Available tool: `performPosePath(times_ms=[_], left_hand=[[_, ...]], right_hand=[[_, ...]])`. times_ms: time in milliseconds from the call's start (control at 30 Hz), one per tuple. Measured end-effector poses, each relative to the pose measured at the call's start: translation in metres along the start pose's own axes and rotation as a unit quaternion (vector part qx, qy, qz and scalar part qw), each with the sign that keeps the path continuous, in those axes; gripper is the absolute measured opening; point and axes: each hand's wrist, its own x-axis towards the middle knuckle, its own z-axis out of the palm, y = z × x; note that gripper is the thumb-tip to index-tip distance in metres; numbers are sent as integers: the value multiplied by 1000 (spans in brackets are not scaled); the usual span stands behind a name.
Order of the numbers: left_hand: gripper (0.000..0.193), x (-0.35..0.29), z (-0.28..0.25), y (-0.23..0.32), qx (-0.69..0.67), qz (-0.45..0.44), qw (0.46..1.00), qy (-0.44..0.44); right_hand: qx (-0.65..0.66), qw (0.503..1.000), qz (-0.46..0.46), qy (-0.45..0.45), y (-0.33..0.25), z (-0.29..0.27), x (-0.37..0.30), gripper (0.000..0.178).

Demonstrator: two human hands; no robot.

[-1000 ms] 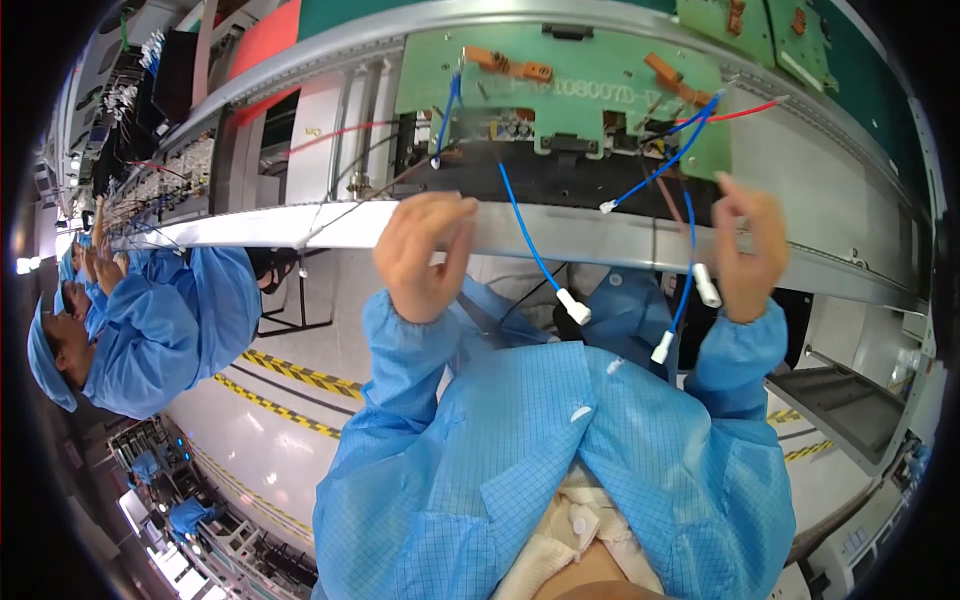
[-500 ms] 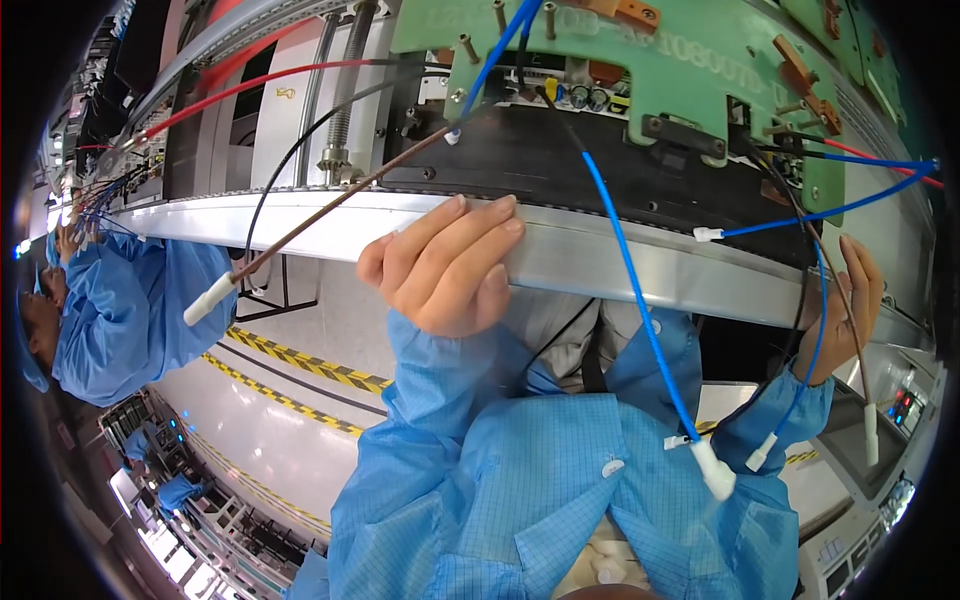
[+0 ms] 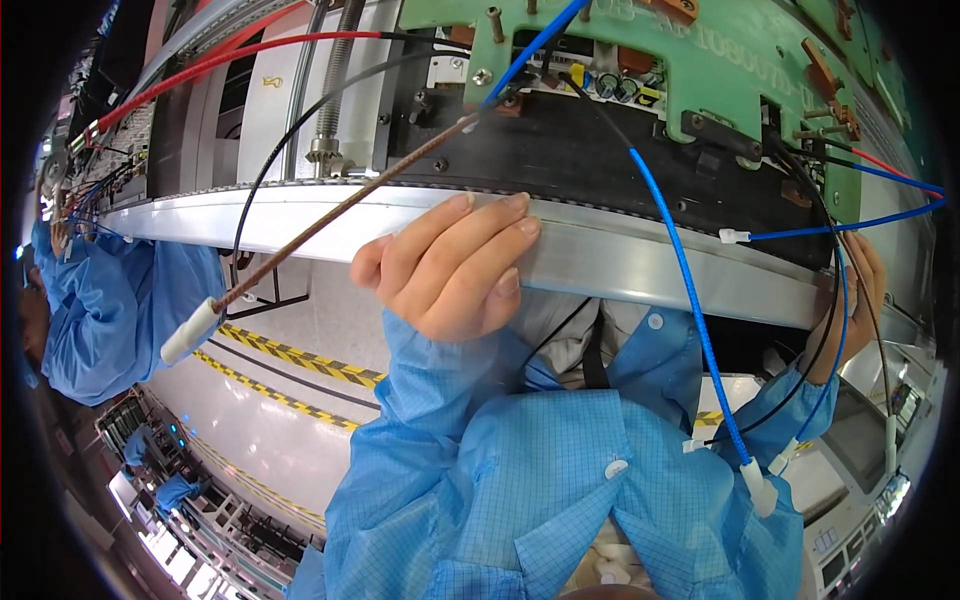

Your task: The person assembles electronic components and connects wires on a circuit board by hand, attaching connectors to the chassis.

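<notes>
- the aluminium rail (image 3: 620,255) runs across the view from the left rim to the right rim; it is the landmark for every position below.
- my left hand (image 3: 450,265) rests on the rail's front edge near its middle, fingers (image 3: 470,225) loosely curled and lying flat on the metal, thumb tucked under; it grips nothing.
- my right hand (image 3: 850,310) sits at the rail's right end, fingers bent around the dark cables (image 3: 835,290) hanging there; i cannot tell how firmly they close.
- above the rail stands the green circuit board (image 3: 720,70) on a black housing (image 3: 600,160).
- a blue cable (image 3: 690,290) drops from the board across the rail, ending in a white plug (image 3: 757,490) well below it.
- a brown braided cable (image 3: 340,210) crosses the rail left of my left hand, its white plug (image 3: 188,332) hanging below.
- a red cable (image 3: 230,60) and a black cable (image 3: 300,130) run above the rail on the left.
- another person's blue sleeve (image 3: 110,310) shows below the rail's left end.
</notes>
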Motion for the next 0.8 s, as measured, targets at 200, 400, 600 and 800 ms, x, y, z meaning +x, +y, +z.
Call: performPosePath(times_ms=[200, 400, 600, 800], left_hand=[[29, 1, -2, -2, 9, -3, 1000, 1], [28, 8, -3, 1, -6, 5, 1000, 15], [24, -4, -24, 6, -75, -87, 990, -82], [15, 6, -28, 28, -317, -120, 939, -62]], right_hand=[[-7, 1000, 7, -21, -1, 1, -1, 29], [22, 999, 5, 32, -13, -1, 3, 24], [173, 984, 11, 31, -54, 30, -12, 33], [311, 949, 53, 26, -71, 31, -12, 59]])
